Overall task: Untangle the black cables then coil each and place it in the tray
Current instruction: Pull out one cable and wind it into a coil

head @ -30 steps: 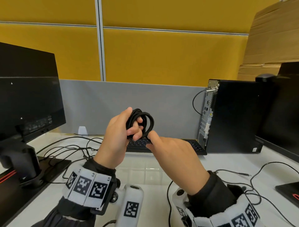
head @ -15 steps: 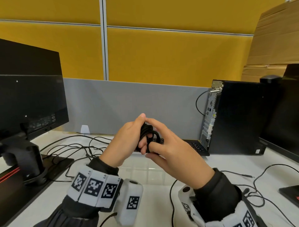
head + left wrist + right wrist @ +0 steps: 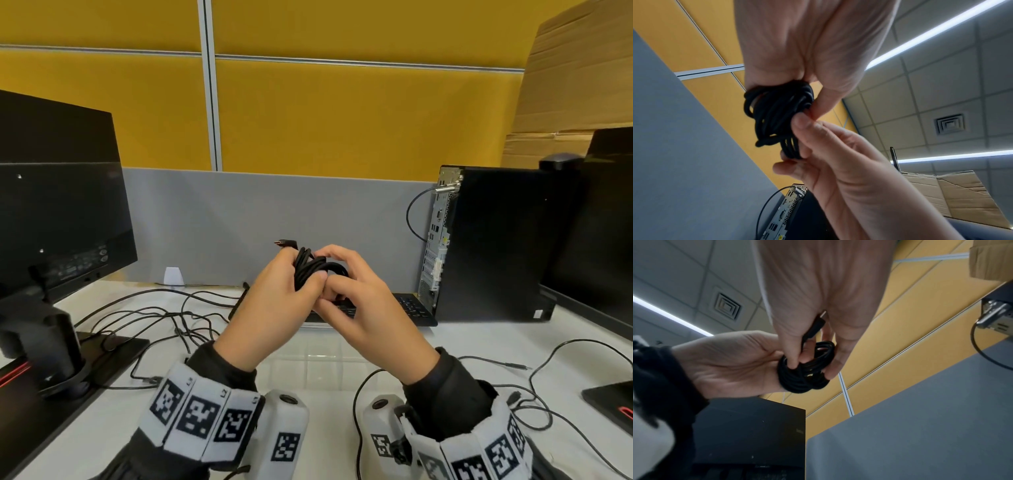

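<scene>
A black cable (image 3: 317,269) is wound into a tight coil and held in the air above the desk, between both hands. My left hand (image 3: 277,298) grips the coil from the left, its thumb and fingers curled around the loops (image 3: 777,116). My right hand (image 3: 356,294) pinches the coil from the right (image 3: 809,363), and a plug (image 3: 816,327) lies against its palm. Another plug end (image 3: 286,243) sticks out above the left fingers. A clear tray (image 3: 342,358) lies on the desk below the hands.
Loose black cables (image 3: 164,315) sprawl on the white desk at left, with more (image 3: 548,363) at right. A monitor (image 3: 58,212) stands at left, and a PC tower (image 3: 493,240) at right. A keyboard (image 3: 411,308) lies behind the hands.
The coil was an open loop on my left fingers. My right hand has since closed over it, and the loops are now squeezed tight between both hands.
</scene>
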A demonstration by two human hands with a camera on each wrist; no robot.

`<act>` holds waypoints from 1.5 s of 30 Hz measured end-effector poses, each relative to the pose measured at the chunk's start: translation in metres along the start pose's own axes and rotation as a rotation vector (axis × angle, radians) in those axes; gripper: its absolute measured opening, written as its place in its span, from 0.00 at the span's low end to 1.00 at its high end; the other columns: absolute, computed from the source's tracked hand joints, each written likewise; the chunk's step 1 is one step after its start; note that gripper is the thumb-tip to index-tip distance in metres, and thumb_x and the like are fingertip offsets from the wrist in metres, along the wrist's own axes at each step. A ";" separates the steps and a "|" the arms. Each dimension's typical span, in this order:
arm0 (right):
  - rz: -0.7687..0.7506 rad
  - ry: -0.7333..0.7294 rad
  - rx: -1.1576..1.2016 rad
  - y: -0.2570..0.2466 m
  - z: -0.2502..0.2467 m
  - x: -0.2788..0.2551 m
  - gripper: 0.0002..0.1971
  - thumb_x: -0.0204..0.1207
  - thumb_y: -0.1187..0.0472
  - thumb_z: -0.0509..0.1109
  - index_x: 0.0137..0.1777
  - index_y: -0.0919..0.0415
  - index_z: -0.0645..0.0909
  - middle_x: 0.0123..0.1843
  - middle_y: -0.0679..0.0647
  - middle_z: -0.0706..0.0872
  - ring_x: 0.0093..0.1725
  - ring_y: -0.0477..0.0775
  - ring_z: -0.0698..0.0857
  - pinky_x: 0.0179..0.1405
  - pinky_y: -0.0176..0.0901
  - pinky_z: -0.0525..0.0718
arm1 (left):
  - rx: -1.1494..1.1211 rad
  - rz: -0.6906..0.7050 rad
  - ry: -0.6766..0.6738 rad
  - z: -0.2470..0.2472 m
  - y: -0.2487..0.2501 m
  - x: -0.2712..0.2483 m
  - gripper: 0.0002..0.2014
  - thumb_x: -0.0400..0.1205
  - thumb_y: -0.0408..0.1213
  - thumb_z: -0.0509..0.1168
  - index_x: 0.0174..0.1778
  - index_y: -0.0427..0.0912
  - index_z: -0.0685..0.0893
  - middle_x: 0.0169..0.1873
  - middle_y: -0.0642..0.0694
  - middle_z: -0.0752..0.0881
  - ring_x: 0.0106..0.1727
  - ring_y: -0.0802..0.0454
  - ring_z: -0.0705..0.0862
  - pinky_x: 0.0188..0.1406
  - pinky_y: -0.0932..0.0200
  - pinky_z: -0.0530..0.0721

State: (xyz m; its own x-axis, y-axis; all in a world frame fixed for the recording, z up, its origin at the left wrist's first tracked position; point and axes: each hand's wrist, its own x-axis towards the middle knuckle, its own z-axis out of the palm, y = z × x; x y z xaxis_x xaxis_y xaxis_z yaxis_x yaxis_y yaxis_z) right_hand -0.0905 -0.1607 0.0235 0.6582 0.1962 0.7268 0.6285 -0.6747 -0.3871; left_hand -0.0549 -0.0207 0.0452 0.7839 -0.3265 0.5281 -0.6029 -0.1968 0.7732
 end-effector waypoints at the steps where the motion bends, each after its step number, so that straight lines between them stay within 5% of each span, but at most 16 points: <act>1: 0.010 0.008 0.012 -0.001 0.000 0.000 0.12 0.77 0.65 0.68 0.33 0.60 0.73 0.66 0.50 0.73 0.61 0.35 0.75 0.56 0.22 0.71 | -0.016 0.009 -0.007 0.000 0.002 -0.001 0.16 0.74 0.47 0.64 0.47 0.36 0.76 0.44 0.31 0.82 0.47 0.34 0.82 0.50 0.33 0.81; 4: 0.058 0.026 0.057 -0.001 -0.001 0.000 0.11 0.77 0.66 0.69 0.34 0.62 0.75 0.64 0.48 0.74 0.60 0.33 0.75 0.55 0.19 0.70 | -0.043 0.035 -0.049 -0.004 0.005 -0.001 0.19 0.69 0.47 0.61 0.47 0.36 0.78 0.42 0.31 0.81 0.45 0.35 0.80 0.49 0.36 0.80; 8: 0.100 0.030 0.069 -0.005 0.003 -0.001 0.10 0.78 0.63 0.69 0.34 0.58 0.75 0.60 0.41 0.69 0.53 0.38 0.77 0.49 0.20 0.71 | 0.147 0.139 -0.033 -0.009 0.001 0.002 0.12 0.76 0.43 0.59 0.44 0.39 0.83 0.44 0.42 0.77 0.46 0.60 0.73 0.40 0.73 0.72; 10: 0.088 0.028 0.037 -0.007 0.007 -0.003 0.09 0.79 0.61 0.68 0.37 0.61 0.77 0.61 0.44 0.67 0.46 0.44 0.80 0.49 0.25 0.75 | 0.193 0.163 -0.023 -0.011 0.002 0.002 0.10 0.77 0.38 0.59 0.44 0.38 0.83 0.45 0.46 0.74 0.47 0.63 0.72 0.39 0.77 0.72; 14: 0.022 0.010 -0.020 -0.014 0.009 -0.003 0.10 0.80 0.58 0.65 0.39 0.61 0.78 0.76 0.48 0.62 0.47 0.43 0.82 0.51 0.25 0.74 | 0.351 0.220 -0.081 -0.016 0.002 0.001 0.13 0.75 0.46 0.52 0.37 0.47 0.80 0.40 0.55 0.71 0.50 0.63 0.69 0.50 0.69 0.66; 17: 0.049 0.001 0.080 -0.013 0.007 -0.001 0.12 0.78 0.56 0.65 0.38 0.64 0.79 0.67 0.49 0.72 0.52 0.40 0.80 0.47 0.27 0.78 | 0.291 0.167 -0.109 -0.016 0.000 0.002 0.13 0.70 0.48 0.52 0.36 0.45 0.76 0.34 0.55 0.74 0.40 0.60 0.72 0.43 0.58 0.69; 20: 0.169 0.035 0.268 -0.013 0.007 0.001 0.12 0.79 0.57 0.67 0.35 0.60 0.78 0.59 0.50 0.75 0.41 0.45 0.83 0.41 0.41 0.86 | -0.068 0.045 -0.148 -0.015 -0.001 0.005 0.18 0.66 0.49 0.61 0.40 0.36 0.76 0.32 0.44 0.78 0.36 0.52 0.76 0.41 0.46 0.76; 22: 0.281 0.078 0.510 -0.015 0.004 0.003 0.12 0.79 0.61 0.67 0.35 0.63 0.78 0.55 0.55 0.77 0.34 0.50 0.85 0.39 0.44 0.87 | -0.357 0.008 -0.130 -0.015 -0.004 0.007 0.14 0.68 0.42 0.68 0.44 0.37 0.79 0.37 0.44 0.84 0.42 0.50 0.82 0.45 0.52 0.80; 24: 0.366 0.130 0.735 -0.017 0.000 0.005 0.14 0.78 0.57 0.64 0.36 0.67 0.75 0.45 0.60 0.78 0.31 0.51 0.82 0.36 0.43 0.86 | -0.523 0.049 -0.144 -0.014 -0.010 0.008 0.21 0.65 0.39 0.74 0.54 0.41 0.81 0.45 0.47 0.88 0.50 0.52 0.85 0.49 0.60 0.82; 28: 0.460 0.193 0.977 -0.017 -0.003 0.006 0.15 0.82 0.55 0.59 0.36 0.63 0.70 0.39 0.63 0.78 0.36 0.52 0.80 0.33 0.40 0.82 | -0.485 0.103 -0.183 0.005 -0.011 0.002 0.24 0.71 0.33 0.73 0.63 0.45 0.77 0.55 0.50 0.87 0.62 0.54 0.83 0.60 0.62 0.80; 30: 0.493 0.202 1.047 -0.016 -0.003 0.006 0.17 0.84 0.55 0.57 0.41 0.68 0.73 0.42 0.63 0.84 0.42 0.54 0.83 0.39 0.45 0.84 | -0.451 0.118 -0.158 0.012 -0.010 0.001 0.21 0.74 0.33 0.68 0.63 0.46 0.76 0.55 0.51 0.86 0.62 0.56 0.82 0.62 0.62 0.79; 33: 0.554 0.210 1.105 -0.016 0.001 0.005 0.24 0.85 0.55 0.55 0.62 0.81 0.70 0.61 0.74 0.82 0.55 0.61 0.84 0.61 0.63 0.80 | -0.389 0.152 -0.113 0.018 -0.009 -0.001 0.17 0.75 0.35 0.65 0.60 0.46 0.76 0.52 0.49 0.85 0.57 0.56 0.84 0.60 0.60 0.81; 36: 0.559 0.213 1.155 -0.017 0.001 0.005 0.25 0.85 0.55 0.55 0.66 0.81 0.68 0.60 0.72 0.83 0.56 0.61 0.87 0.58 0.58 0.84 | -0.366 0.155 -0.073 0.020 -0.008 -0.003 0.14 0.75 0.38 0.66 0.56 0.45 0.76 0.47 0.49 0.85 0.52 0.55 0.85 0.56 0.55 0.83; 40: 0.555 0.149 1.096 -0.017 -0.002 0.003 0.21 0.84 0.53 0.56 0.61 0.73 0.75 0.53 0.66 0.86 0.53 0.60 0.88 0.49 0.53 0.88 | -0.308 0.181 -0.027 0.023 -0.006 -0.005 0.16 0.72 0.48 0.64 0.54 0.47 0.75 0.45 0.42 0.84 0.49 0.46 0.84 0.52 0.47 0.84; 43: 0.537 0.060 0.780 -0.015 -0.009 0.005 0.19 0.84 0.51 0.57 0.53 0.68 0.77 0.49 0.64 0.83 0.47 0.59 0.86 0.30 0.43 0.86 | -0.372 0.152 -0.054 0.016 -0.008 -0.001 0.06 0.81 0.34 0.63 0.52 0.43 0.76 0.35 0.50 0.82 0.40 0.58 0.83 0.41 0.61 0.84; 45: 0.414 0.061 0.445 -0.010 -0.017 0.006 0.15 0.83 0.52 0.59 0.48 0.63 0.80 0.51 0.60 0.80 0.51 0.56 0.84 0.31 0.40 0.85 | -0.355 0.159 -0.076 0.007 -0.011 0.003 0.04 0.83 0.31 0.61 0.53 0.41 0.77 0.30 0.55 0.81 0.35 0.60 0.79 0.39 0.67 0.79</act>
State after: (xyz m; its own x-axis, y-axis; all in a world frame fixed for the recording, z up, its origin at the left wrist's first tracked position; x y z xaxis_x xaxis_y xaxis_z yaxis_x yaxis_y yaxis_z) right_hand -0.0995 -0.1649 0.0415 0.8685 -0.0687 0.4909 0.4466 -0.3212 -0.8351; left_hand -0.0466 -0.0260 0.0359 0.6638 -0.3974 0.6336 -0.6162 0.1896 0.7645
